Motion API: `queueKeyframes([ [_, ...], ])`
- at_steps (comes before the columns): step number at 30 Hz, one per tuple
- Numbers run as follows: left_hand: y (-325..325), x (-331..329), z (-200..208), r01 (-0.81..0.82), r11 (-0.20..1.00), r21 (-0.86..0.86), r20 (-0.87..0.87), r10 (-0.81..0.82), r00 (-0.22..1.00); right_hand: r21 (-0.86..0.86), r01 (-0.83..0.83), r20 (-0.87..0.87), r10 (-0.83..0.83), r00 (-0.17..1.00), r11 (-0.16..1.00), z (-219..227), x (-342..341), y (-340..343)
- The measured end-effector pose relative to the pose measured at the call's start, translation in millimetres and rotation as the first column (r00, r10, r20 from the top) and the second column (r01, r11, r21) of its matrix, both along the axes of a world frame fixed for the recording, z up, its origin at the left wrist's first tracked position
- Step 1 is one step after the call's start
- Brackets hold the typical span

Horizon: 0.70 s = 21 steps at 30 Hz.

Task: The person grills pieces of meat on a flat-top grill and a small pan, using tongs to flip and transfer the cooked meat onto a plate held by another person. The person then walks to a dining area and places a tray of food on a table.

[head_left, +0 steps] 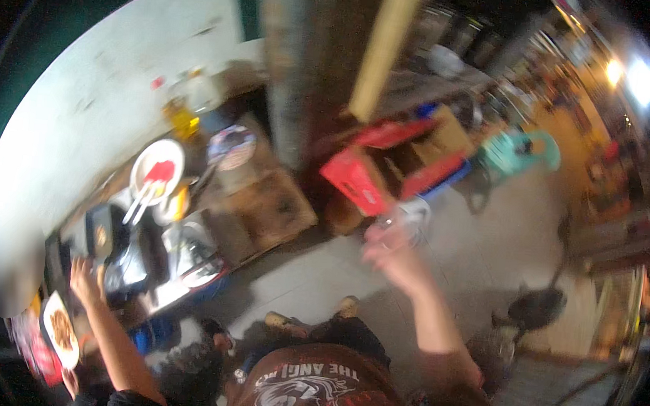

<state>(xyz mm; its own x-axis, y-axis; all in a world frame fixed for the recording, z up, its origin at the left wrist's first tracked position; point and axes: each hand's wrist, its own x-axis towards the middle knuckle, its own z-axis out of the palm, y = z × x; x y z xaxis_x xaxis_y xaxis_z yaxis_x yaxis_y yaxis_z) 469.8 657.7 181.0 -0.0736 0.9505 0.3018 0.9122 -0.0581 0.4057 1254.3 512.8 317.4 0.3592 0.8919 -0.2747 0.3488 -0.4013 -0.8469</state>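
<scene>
My right hand [398,256] reaches forward from a brown short sleeve, close to the near corner of a red box [362,179] with a brown cardboard inside. A pale round thing [415,219] shows just beyond its fingers. Motion smears the fingertips, so whether they hold anything is unclear. My left hand is out of the picture. At the left, a co-worker's hand [84,282] in a black sleeve hovers by dark containers [102,231] on the low table. Another hand [70,382] there holds a white oval plate of brown food [61,329].
The low table [170,292] carries a white bowl with red contents [159,173], shiny bags [195,253] and a wooden board [282,207]. Yellow oil bottles [181,119] stand by the wall. A green plastic stool [511,153] and dark round pan [536,306] are on the right.
</scene>
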Motion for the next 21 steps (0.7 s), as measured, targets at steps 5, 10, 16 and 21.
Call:
queueKeyframes([
  [5,-195.2,167.9,-147.8,-0.012,0.736,-0.677,-0.094,-0.071,0.993,-0.435,-0.115,-0.021,0.118,0.993,0.893,-134.1,86.3,-167.3],
  [10,-224.8,395.7,-234.8,0.303,0.492,-0.816,0.121,-0.367,0.922,-0.679,0.318,-0.022,-0.452,0.892,0.661,-208.0,194.0,-387.3],
  [16,-123.4,602.3,-191.2,0.361,0.561,-0.745,0.470,0.057,0.881,-0.881,0.296,0.084,-0.494,0.865,0.369,-260.3,293.9,-503.0],
  [21,-123.3,664.7,-273.6,0.344,0.170,-0.923,0.057,-0.826,0.561,-0.805,0.319,0.146,-0.355,0.924,0.501,-301.3,386.2,-466.8],
])
